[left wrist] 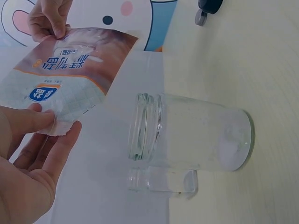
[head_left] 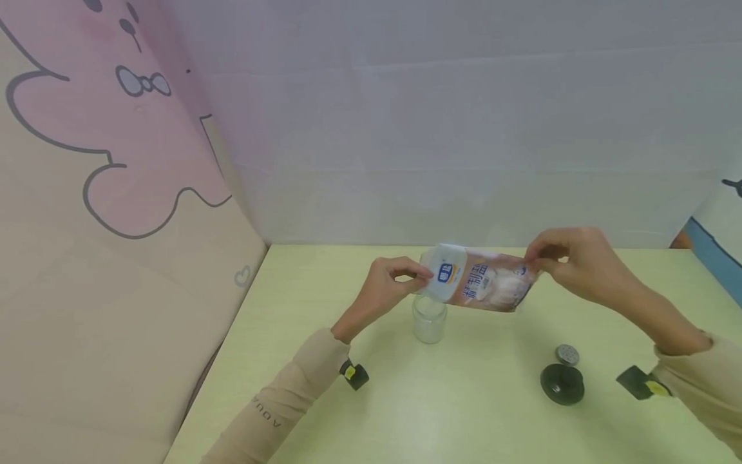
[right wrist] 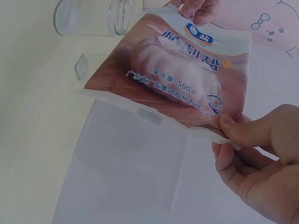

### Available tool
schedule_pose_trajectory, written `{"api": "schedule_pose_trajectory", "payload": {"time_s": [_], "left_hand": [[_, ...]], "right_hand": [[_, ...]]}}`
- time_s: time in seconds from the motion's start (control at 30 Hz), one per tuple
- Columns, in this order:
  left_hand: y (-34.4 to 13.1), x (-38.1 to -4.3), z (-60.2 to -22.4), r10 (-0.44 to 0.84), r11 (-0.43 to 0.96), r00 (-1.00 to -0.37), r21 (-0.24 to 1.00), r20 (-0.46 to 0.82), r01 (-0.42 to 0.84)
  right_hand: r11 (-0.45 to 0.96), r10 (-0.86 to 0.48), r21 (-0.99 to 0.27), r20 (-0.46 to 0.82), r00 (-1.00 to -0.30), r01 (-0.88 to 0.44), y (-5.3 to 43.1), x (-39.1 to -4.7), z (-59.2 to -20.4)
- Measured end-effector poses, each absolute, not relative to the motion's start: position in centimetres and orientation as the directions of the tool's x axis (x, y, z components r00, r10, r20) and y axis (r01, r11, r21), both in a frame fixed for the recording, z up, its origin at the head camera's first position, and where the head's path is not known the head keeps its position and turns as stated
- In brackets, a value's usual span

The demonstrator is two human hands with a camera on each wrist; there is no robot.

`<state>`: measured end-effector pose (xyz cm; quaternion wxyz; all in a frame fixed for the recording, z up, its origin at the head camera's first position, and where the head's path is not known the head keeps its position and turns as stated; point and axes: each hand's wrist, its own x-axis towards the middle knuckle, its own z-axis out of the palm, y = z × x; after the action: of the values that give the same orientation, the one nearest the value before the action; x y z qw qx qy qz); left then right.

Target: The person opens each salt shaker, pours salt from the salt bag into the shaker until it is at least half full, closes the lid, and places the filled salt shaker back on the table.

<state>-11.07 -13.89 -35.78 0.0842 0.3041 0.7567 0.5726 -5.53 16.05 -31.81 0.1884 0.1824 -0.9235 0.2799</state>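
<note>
A brown and pale-blue salt bag [head_left: 493, 283] is held tilted between both hands, above the table. My left hand [head_left: 390, 283] pinches its pale-blue end between thumb and fingers. At the opposite end, my right hand [head_left: 582, 264] pinches a corner of the brown part. Close below the left end stands an uncapped glass jar [head_left: 429, 325]; the left wrist view shows white stuff [left wrist: 233, 145] at its bottom. Beside that jar is a smaller clear glass container [left wrist: 170, 181], mostly hidden by the bag in the head view.
On the right of the pale table [head_left: 475, 399] lie a round black lid [head_left: 562, 385] and a silver perforated cap [head_left: 567, 354], side by side. A pale fabric wall [head_left: 464, 129] rises at the table's back edge, and a printed one [head_left: 116, 290] stands on the left.
</note>
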Motion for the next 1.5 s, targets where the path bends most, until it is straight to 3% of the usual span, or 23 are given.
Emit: {"api": "schedule_pose_trajectory", "payload": {"time_s": [0.3, 0.53, 1.5], "left_hand": [[-13.9, -11.1, -36.0, 0.550, 0.158, -0.806, 0.920, 0.219, 0.357], [-13.9, -12.8, -38.7, 0.546, 0.132, -0.804, 0.923, 0.237, 0.361], [-13.8, -12.4, -38.4, 0.536, 0.161, -0.813, 0.918, 0.227, 0.362]], "right_hand": [[0.770, -0.233, -0.440, 0.478, -0.847, -0.461, 15.9, -5.4, -31.7], [0.776, -0.233, -0.427, 0.488, -0.841, -0.463, 15.7, -5.4, -31.7], [0.779, -0.253, -0.389, 0.523, -0.814, -0.492, 15.6, -5.3, -31.6]]}}
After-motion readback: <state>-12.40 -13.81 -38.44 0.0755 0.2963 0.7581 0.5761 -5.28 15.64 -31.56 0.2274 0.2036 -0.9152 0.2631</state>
